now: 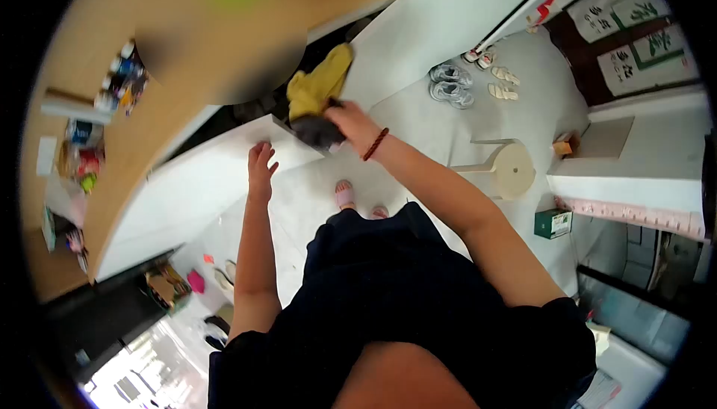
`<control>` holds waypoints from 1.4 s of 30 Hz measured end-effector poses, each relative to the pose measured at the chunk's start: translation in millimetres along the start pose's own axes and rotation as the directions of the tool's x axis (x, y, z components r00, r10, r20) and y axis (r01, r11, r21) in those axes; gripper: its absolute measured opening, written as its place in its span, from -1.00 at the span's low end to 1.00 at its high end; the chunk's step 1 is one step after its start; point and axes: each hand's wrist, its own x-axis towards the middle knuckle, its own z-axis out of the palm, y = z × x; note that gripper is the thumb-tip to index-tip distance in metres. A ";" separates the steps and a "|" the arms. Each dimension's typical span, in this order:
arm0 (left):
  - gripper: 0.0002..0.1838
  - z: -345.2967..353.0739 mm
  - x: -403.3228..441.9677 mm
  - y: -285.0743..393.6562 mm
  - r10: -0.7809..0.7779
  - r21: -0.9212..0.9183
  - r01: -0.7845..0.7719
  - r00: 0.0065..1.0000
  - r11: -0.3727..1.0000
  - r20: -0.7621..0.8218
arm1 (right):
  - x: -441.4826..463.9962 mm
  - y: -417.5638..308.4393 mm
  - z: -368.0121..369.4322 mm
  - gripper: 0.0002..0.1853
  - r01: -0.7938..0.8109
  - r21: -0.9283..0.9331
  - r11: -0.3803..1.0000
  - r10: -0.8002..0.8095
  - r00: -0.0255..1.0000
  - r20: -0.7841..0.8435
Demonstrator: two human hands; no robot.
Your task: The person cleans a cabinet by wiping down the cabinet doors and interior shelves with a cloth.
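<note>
My right hand point(352, 126), with a dark red bracelet at the wrist, grips a dark grey cloth point(317, 131) at the corner of an open white drawer point(278, 137). A yellow cloth point(323, 82) lies against the grey one, partly over the dark inside of the drawer. My left hand point(261, 166) is at the outer face of the drawer front, its fingers apart and holding nothing. Other dark items inside the drawer are hard to make out.
A wooden counter point(179, 121) with small bottles point(123, 76) runs above the drawer. On the floor are grey shoes point(451, 85), sandals point(503, 84), a cream stool point(512, 170) and a green box point(553, 223). A pink item point(196, 281) lies lower left.
</note>
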 end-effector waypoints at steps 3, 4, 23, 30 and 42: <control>-0.49 -11.6 33.3 -7.2 0.015 -0.187 0.000 0.997 0.982 0.080 | -12.8 -30.7 28.1 -0.80 -0.182 0.224 0.957 0.094 0.929 0.357; -0.53 -20.3 53.2 -21.1 0.123 -0.288 -0.069 0.978 0.955 0.171 | -12.9 -37.0 29.1 -0.78 -0.183 0.296 0.937 0.062 0.924 0.377; -0.47 84.9 89.6 31.1 0.086 0.097 -0.113 0.964 0.989 0.252 | -57.6 -72.0 -123.1 -0.70 0.158 0.785 0.599 0.028 0.976 -0.218; -0.49 122.2 104.7 35.0 0.075 0.203 -0.089 0.995 0.975 0.072 | -23.6 -117.7 -189.5 -0.65 0.329 0.758 0.563 -0.077 0.934 -0.348; -0.70 321.7 117.6 131.5 0.450 0.377 -0.538 0.841 0.754 0.300 | 102.7 -187.6 -224.1 -0.64 0.571 -0.820 0.047 -0.872 0.424 0.245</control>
